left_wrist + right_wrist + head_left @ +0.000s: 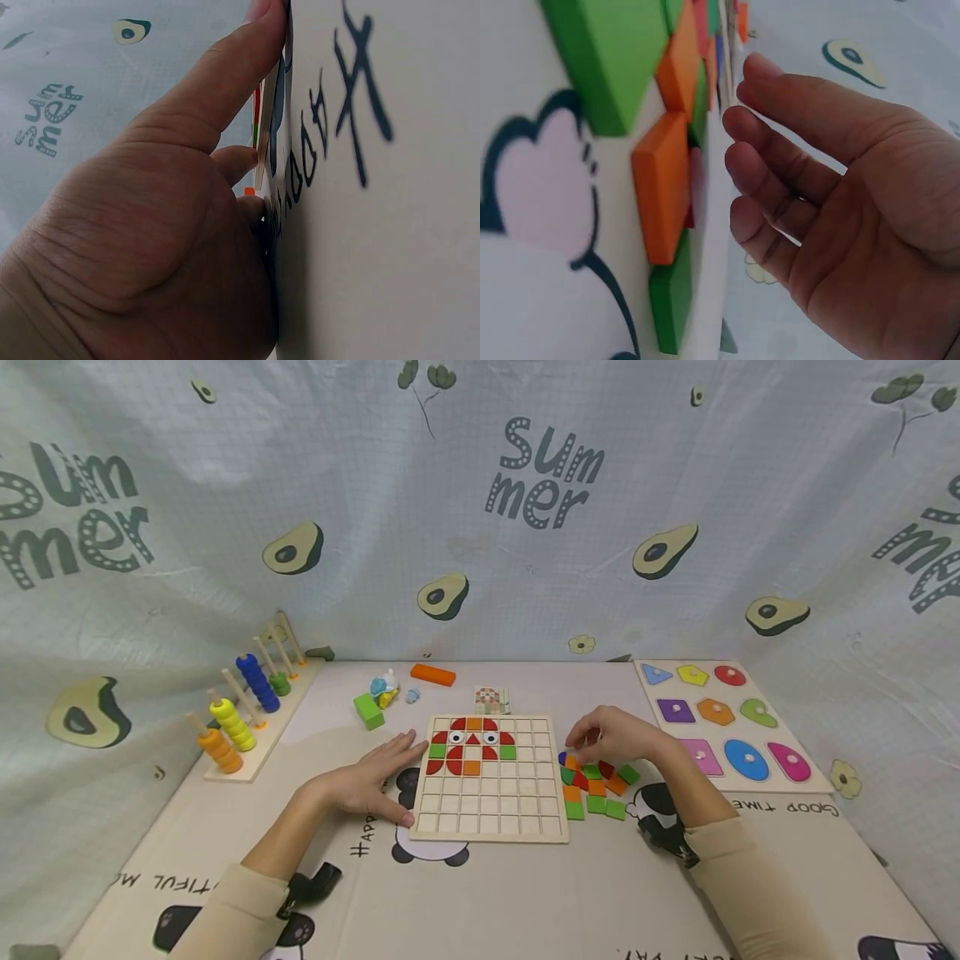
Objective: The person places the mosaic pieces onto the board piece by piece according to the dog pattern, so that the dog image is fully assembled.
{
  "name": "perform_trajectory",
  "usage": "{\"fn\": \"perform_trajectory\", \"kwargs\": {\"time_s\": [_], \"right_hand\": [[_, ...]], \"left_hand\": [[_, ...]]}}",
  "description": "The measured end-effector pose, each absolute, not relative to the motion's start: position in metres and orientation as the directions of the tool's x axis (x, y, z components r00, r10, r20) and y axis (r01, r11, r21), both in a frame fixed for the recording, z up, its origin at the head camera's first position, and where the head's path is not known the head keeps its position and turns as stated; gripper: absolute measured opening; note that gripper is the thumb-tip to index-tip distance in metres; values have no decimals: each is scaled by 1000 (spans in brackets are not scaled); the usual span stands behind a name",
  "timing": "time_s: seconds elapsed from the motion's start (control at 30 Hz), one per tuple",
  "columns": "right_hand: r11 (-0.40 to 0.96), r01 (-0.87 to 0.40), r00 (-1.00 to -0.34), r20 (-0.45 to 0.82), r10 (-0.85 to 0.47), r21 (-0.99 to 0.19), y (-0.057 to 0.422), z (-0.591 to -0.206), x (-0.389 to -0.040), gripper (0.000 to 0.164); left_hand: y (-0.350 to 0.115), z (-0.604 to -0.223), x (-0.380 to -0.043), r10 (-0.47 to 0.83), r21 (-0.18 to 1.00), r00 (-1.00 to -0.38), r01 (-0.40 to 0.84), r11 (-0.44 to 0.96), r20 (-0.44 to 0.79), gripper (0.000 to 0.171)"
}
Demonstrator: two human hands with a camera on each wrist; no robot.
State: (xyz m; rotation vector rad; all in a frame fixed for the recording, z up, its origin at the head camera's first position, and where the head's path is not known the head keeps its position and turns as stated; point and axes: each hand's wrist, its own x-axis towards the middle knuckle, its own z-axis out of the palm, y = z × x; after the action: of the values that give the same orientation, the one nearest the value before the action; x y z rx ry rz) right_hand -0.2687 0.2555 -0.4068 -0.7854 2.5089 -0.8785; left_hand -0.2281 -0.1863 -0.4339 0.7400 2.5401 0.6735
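Observation:
A wooden grid board [517, 808] lies in the middle of the table. Red, orange, green and eye-printed tiles [473, 738] fill part of its upper left squares. My left hand [367, 783] rests on the tabletop with spread fingers at the board's left edge; the left wrist view shows its palm side [150, 225]. Just over a loose pile of coloured tiles [596, 804], right of the board, hovers my right hand [613, 735]. Its fingers bend loosely, and in the right wrist view no tile shows between thumb and fingertips [744, 166]. Orange and green tiles [661, 187] lie close beside them.
Behind the board lies a small picture card [492, 700]. Nearby are an orange block [432, 674], a green block [369, 712] and a small toy figure [386, 687]. A peg stacker with coloured rings [258, 683] stands left; a shape puzzle board [652, 737] lies right.

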Motion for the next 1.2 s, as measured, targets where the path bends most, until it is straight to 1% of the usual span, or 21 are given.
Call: {"fn": "perform_trajectory", "kwargs": {"time_s": [0.1,0.3,0.43,0.5,0.57,0.73,0.9,1.0,1.1,1.2], "right_hand": [[681,-350,-778,-206,-594,-643,257,-410,-268,14],[724,-315,-773,-278,-571,-613,271,-407,-263,17],[761,-303,-793,-292,-535,-573,277,-406,-262,16],[776,-307,-805,-286,-521,-551,278,-405,-262,15],[777,-315,-803,-284,-524,-545,278,-405,-261,15],[747,-326,-780,-281,-559,-579,274,-405,-261,16],[775,-339,-813,-248,-526,-534,271,-405,-261,15],[775,-337,-822,-235,-519,-534,270,-405,-261,14],[767,-343,-830,-208,-517,-542,267,-404,-261,13],[731,-382,-826,-146,-545,-566,264,-402,-263,10]], "left_hand": [[-186,-435,-228,586,550,-773,388,740,-242,114],[-187,-433,-229,581,550,-778,383,742,-241,114],[-187,-433,-228,579,554,-778,377,742,-246,114],[-187,-433,-228,579,559,-778,374,740,-246,114],[-186,-433,-228,580,561,-778,375,738,-244,114],[-187,-434,-229,576,559,-780,372,741,-246,114],[-186,-434,-229,571,551,-782,371,747,-249,115],[-186,-434,-229,568,549,-783,366,751,-255,115],[-187,-434,-229,562,545,-785,362,756,-259,115],[-187,-434,-229,564,547,-785,363,754,-257,115]]}}
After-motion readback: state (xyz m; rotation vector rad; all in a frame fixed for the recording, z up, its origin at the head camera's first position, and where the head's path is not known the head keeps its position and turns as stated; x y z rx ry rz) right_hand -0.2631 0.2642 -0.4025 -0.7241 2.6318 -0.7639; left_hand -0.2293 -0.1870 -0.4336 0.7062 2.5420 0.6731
